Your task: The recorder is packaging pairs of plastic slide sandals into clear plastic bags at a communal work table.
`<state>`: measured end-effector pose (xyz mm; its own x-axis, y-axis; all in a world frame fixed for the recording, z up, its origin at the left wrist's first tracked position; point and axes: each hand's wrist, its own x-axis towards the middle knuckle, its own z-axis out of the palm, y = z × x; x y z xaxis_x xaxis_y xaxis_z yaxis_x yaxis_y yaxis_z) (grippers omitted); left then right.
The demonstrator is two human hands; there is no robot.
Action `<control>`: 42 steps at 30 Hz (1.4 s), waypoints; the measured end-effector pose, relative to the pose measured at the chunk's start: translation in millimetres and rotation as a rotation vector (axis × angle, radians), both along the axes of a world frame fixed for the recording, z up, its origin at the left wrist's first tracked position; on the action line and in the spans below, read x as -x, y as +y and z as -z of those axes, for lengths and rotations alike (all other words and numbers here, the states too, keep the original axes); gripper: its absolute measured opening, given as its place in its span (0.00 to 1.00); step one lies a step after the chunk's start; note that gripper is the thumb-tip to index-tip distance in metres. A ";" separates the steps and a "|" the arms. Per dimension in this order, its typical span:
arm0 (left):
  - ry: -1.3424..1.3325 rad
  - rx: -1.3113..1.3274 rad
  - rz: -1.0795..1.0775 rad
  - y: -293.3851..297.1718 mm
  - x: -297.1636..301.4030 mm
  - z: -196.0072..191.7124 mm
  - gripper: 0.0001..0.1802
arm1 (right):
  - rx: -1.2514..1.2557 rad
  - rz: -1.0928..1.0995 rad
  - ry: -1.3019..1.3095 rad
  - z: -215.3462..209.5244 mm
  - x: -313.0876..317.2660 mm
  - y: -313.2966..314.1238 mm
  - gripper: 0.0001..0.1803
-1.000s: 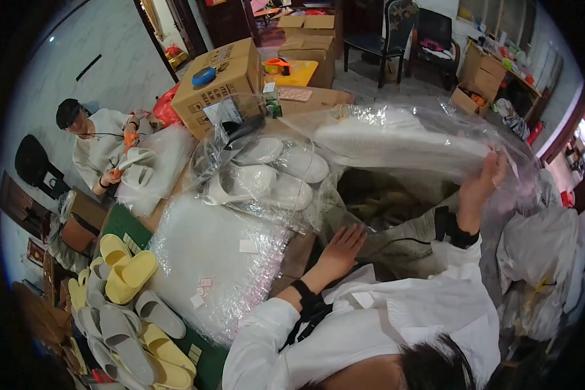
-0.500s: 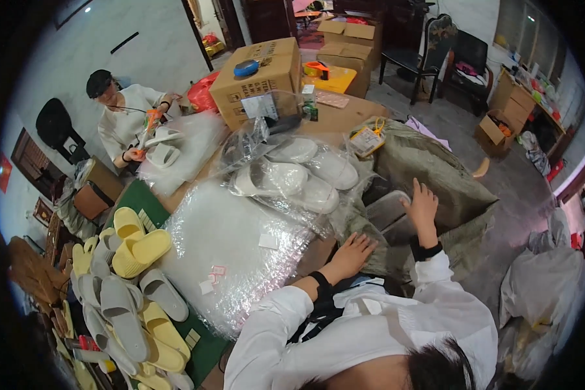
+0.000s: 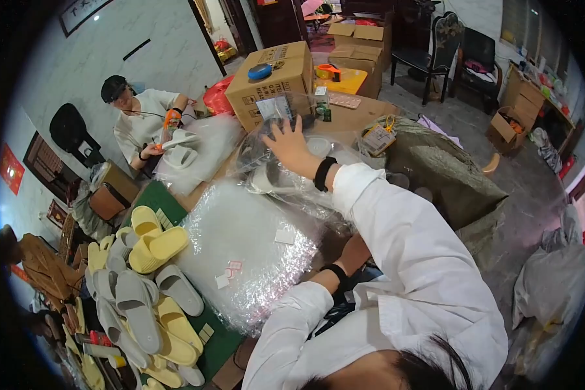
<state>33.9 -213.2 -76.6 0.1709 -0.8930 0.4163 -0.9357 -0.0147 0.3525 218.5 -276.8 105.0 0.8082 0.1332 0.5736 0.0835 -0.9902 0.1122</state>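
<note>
My right hand (image 3: 291,151) reaches across the table with its fingers spread. It is over the clear plastic bags holding white slippers (image 3: 264,179); whether it presses on them I cannot tell. My left hand (image 3: 353,255) is low beside the near edge of the table, its fingers hidden by my right arm. To the right of it lies a large olive woven sack (image 3: 445,166), its mouth gaping, with packed slippers partly showing inside. A stack of clear plastic bags (image 3: 240,240) with small white labels covers the table in front of me.
Loose grey slippers (image 3: 138,312) and yellow slippers (image 3: 159,250) are piled at the left on a green board (image 3: 157,203). Across the table a person (image 3: 143,120) holds an orange tool and white slippers. A cardboard box (image 3: 286,75) with a blue tape roll stands at the back.
My right hand has left the sack and swung left and far, over the bagged slippers. My left hand has dropped nearer to me, off the sack's edge. The whole view has shifted slightly.
</note>
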 end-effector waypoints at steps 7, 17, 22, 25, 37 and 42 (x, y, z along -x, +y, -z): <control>-0.534 -0.548 -0.027 16.7 6.5 62.4 0.27 | -0.300 -0.225 -0.252 3.6 2.0 1.0 0.14; -0.348 -0.470 -0.056 11.7 10.6 34.9 0.09 | 0.182 -0.029 0.337 69.6 116.9 13.3 0.41; -0.391 -0.376 -0.089 18.6 20.6 39.6 0.09 | 0.148 -0.067 0.234 91.4 83.0 0.8 0.32; -0.324 -0.371 0.042 16.2 21.0 28.9 0.06 | 0.249 -0.066 0.168 78.4 75.6 -3.7 0.26; -0.023 -0.581 0.214 6.3 30.2 57.4 0.18 | -0.263 -0.317 -0.333 -45.2 210.6 -43.0 0.29; -0.022 -0.549 0.141 13.8 33.6 2.6 0.09 | -0.541 -0.089 -0.395 -45.4 289.4 -121.0 0.23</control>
